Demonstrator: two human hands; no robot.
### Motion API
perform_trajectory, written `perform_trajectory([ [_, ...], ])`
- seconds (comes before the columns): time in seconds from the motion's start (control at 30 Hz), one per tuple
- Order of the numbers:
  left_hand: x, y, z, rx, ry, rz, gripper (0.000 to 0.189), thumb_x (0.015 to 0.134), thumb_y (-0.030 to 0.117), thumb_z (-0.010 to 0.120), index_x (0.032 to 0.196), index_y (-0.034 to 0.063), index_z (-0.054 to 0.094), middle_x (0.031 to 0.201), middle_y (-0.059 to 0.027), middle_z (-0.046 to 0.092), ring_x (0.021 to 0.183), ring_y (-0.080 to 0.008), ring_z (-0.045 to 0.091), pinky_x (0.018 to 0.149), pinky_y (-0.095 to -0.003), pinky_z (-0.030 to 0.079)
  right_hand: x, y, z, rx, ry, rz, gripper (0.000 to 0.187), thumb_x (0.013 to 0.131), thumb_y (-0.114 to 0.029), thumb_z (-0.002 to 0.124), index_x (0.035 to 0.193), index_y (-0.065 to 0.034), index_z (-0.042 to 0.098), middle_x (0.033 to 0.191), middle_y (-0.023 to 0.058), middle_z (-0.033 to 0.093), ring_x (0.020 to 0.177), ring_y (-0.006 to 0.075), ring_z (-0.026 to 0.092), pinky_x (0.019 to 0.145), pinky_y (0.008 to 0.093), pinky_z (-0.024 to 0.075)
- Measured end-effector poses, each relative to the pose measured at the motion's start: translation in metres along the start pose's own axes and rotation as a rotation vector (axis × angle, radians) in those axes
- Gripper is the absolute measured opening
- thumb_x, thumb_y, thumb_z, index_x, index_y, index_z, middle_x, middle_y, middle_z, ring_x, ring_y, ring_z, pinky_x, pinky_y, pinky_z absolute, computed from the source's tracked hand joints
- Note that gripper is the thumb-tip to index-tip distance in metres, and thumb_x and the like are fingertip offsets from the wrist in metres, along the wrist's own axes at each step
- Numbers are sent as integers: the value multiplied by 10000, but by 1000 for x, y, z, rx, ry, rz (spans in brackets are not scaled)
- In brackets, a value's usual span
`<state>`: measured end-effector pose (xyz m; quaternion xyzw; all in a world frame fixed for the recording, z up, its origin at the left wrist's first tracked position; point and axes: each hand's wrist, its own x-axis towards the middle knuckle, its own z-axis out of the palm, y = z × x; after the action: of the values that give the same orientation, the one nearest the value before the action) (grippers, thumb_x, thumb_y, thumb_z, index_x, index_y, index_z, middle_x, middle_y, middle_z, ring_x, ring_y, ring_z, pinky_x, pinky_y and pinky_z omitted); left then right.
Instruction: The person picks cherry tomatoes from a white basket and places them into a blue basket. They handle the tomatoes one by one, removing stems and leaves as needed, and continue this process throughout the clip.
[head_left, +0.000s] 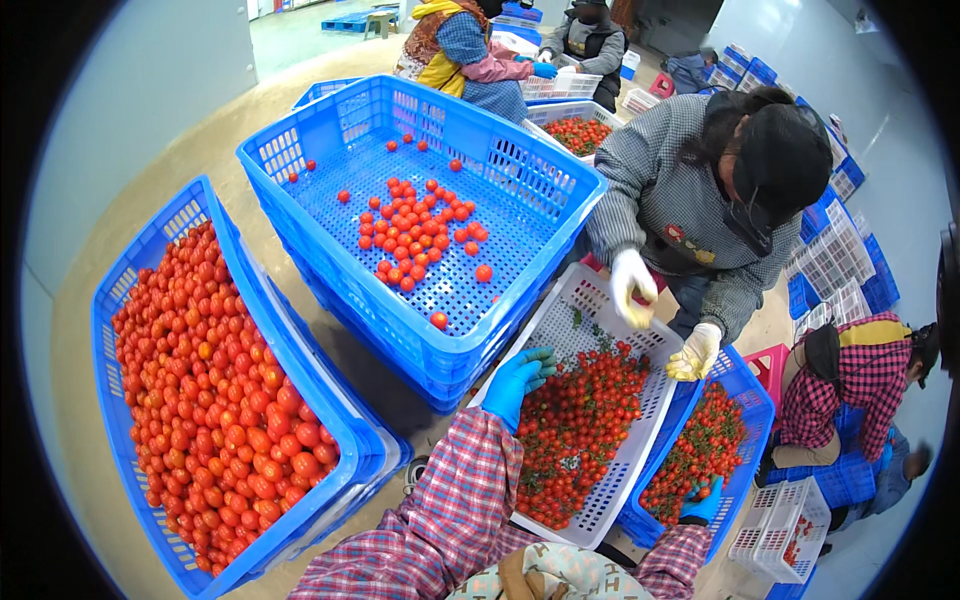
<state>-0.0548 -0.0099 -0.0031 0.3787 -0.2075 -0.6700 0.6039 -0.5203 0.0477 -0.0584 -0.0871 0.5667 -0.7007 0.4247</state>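
My left hand (517, 384), in a blue glove, hovers over the near left rim of a white perforated crate (592, 534). Its fingers are slightly apart and nothing shows in them. Loose cherry tomatoes (581, 420) with bits of green stem lie in that crate. To the right, my right hand (701, 502), also blue-gloved, reaches into a blue crate (739, 469) of cherry tomatoes on green stems (701, 442). Red fruit shows between its thumb and fingers. Ahead stands a stack topped by a large blue crate (517, 262), with scattered loose tomatoes (412, 229) on its floor.
A blue crate (105, 352) heaped with tomatoes stands at the left. Across the white crate, a co-worker (697, 202) in yellow-stained white gloves leans over it. Other people work behind and at the right. Stacked crates (832, 255) line the right wall.
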Motion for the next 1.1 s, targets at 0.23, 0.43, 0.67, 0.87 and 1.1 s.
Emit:
perform_trajectory([
  [0.23, 1, -1, -5, 22, -8, 29, 362, 872, 159, 455, 1199, 8, 493, 1160, -102, 552, 1022, -194, 553, 911, -318, 406, -108, 57, 107, 197, -482, 586, 327, 877, -180, 520, 1188, -82, 499, 1068, 116, 555, 660, 145, 509, 473, 219, 437],
  [0.43, 2, 3, -7, -20, -11, 35, 351, 865, 162, 469, 1186, 26, 505, 1117, -83, 569, 996, -186, 558, 903, -320, 413, -217, 21, 283, 70, -1220, 452, 379, 847, -145, 541, 1193, -15, 454, 1124, 122, 530, 684, 125, 500, 460, 201, 363],
  [0.67, -6, 7, 6, -116, 100, 128, 335, 870, 174, 501, 1189, 72, 503, 1119, -47, 565, 980, -144, 559, 831, -280, 457, -279, 22, 406, 118, -1426, 573, 593, 889, -200, 499, 1380, -29, 213, 1296, 172, 366, 1127, 249, 469, 889, 334, 428],
  [0.87, -2, 18, 1, -50, 139, 199, 347, 877, 167, 482, 1204, 53, 488, 1126, -57, 562, 986, -153, 557, 844, -283, 451, -294, 33, 412, 228, -1305, 580, 608, 889, -193, 501, 1383, -25, 188, 1348, 206, 289, 1230, 348, 369, 1044, 425, 307],
  [1.1, -6, 14, 3, -77, 102, 145, 362, 886, 159, 456, 1223, 27, 469, 1133, -76, 560, 994, -167, 555, 864, -288, 440, -268, 21, 367, 458, -1305, 555, 558, 902, -172, 466, 1371, -4, 215, 1350, 240, 312, 1283, 345, 295, 1051, 417, 303],
])
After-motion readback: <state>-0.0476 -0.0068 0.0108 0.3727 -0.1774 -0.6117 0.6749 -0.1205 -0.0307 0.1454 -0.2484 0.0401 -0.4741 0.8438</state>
